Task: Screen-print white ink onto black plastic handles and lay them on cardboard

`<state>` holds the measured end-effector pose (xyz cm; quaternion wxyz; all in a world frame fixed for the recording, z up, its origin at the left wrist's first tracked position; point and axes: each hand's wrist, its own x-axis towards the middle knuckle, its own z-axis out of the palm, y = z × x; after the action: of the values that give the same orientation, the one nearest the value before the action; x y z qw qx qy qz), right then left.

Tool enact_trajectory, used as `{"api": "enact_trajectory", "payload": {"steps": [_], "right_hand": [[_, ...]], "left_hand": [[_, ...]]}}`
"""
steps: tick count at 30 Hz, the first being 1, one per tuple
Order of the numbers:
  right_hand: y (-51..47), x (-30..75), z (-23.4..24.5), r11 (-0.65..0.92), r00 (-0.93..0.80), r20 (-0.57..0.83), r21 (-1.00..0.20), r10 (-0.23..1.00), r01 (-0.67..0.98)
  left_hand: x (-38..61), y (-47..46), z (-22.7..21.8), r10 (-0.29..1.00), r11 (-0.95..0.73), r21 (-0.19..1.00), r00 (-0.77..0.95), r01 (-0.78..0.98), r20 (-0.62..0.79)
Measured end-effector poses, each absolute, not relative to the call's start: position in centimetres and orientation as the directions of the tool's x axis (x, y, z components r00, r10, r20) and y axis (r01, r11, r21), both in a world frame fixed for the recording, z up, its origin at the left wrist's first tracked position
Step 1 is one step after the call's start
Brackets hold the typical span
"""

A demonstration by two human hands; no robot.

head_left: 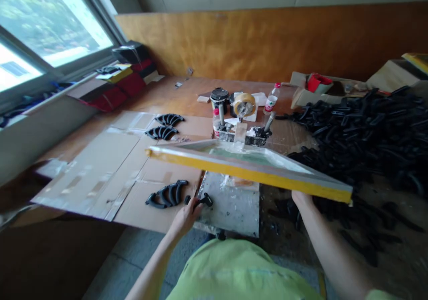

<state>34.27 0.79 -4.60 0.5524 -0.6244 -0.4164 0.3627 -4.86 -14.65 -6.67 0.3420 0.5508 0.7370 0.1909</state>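
My left hand (190, 213) is closed around a black curved plastic handle (205, 200), above the left edge of a grey metal base plate (230, 217). Just left of it, several similar black handles (167, 194) lie in a fanned row on cardboard. A screen-printing frame (254, 174) with a yellow front edge is raised over the plate, held at the back by a clamp (242, 136). My right hand (300, 197) reaches under the frame's right end, close to loose black pieces. Its fingers are hidden behind the frame.
Flattened cardboard (96, 166) covers the left of the table, with two more rows of black handles (169, 120) farther back. A big heap of black handles (368, 130) fills the right. Behind the clamp stand a dark can (219, 97), a tape roll (244, 105) and a bottle (271, 99).
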Motion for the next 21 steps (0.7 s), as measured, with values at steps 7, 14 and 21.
{"api": "enact_trajectory", "payload": {"steps": [7,14,21], "right_hand": [[-8.0,20.4,-4.5,0.317,-0.217,0.237,-0.801,0.947,0.508],[-10.1,11.0,-7.8,0.726,-0.691,0.290,-0.476,0.662,0.496],[-12.4,13.2,-9.2,0.769,-0.763,0.241,-0.435,0.600,0.468]], "left_hand": [[-5.6,-15.2,-5.4,0.908,0.277,0.386,-0.109,0.880,-0.404],[-5.7,-15.4,-5.7,0.929,0.187,0.316,-0.062,0.930,-0.366],[-5.7,-15.4,-5.9,0.924,0.195,0.312,-0.067,0.930,-0.377]]}}
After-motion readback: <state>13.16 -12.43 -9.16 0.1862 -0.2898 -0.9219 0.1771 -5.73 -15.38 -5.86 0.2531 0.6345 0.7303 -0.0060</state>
